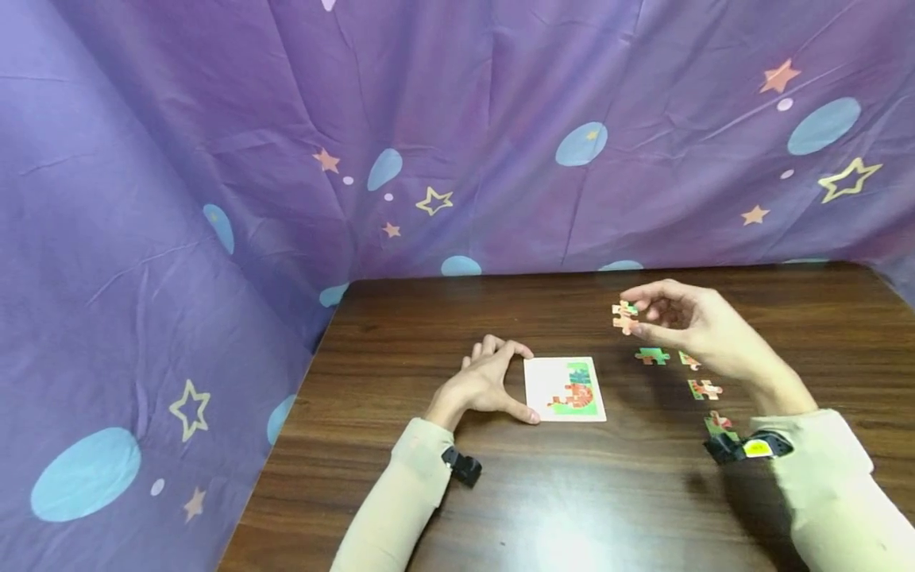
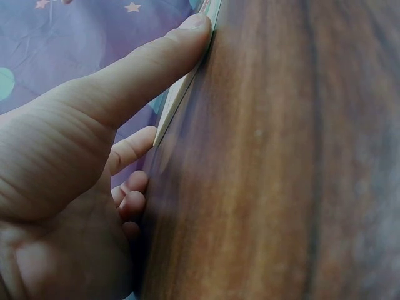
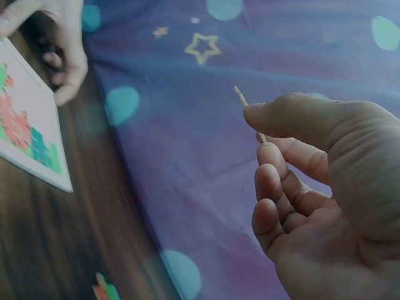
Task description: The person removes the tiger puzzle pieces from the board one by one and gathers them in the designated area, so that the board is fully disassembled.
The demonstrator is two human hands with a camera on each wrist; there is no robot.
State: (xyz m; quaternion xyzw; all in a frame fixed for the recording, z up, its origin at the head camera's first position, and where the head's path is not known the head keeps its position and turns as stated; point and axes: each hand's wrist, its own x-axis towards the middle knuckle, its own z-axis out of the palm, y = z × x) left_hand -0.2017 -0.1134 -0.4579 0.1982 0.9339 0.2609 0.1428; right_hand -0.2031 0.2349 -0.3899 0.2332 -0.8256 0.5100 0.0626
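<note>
A square white puzzle board lies on the table, partly filled with red, green and blue-green pieces. My left hand spans its left side, holding it with the thumb at the near corner and the index finger at the far one. In the left wrist view, the board's thin pale edge lies between that thumb and finger. My right hand pinches an orange, cream and green puzzle piece between thumb and fingertips, raised right of the board. The right wrist view shows that piece edge-on.
Several loose puzzle pieces lie on the wooden table below and beside my right hand: a green piece, one partly behind the hand, a reddish piece, and another near the right wrist. A purple patterned cloth hangs behind.
</note>
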